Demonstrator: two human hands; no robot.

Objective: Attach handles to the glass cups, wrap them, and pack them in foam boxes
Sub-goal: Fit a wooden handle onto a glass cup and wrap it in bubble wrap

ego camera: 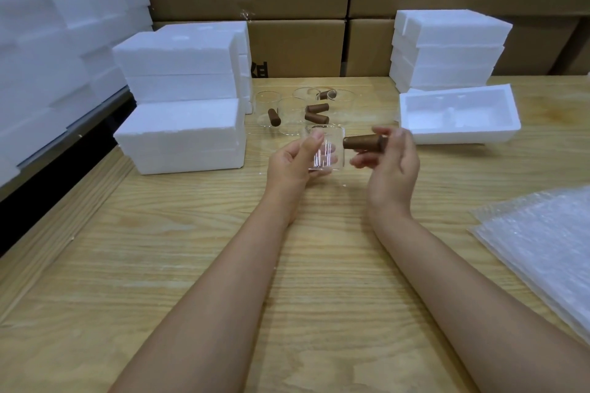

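Gripping glass cup in left hand, pinching handle in right hand, aiming its long axis leftward, end just beside glass cup.

Pale wood-grain counter under soft, even light. Behind its far edge, stacked brown cardboard cartons printed with dark logos. Along its left edge, a dark gap.

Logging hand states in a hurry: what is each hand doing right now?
Left hand: holds the clear round glass cup.
Right hand: pinches the brown cylindrical wooden handle.
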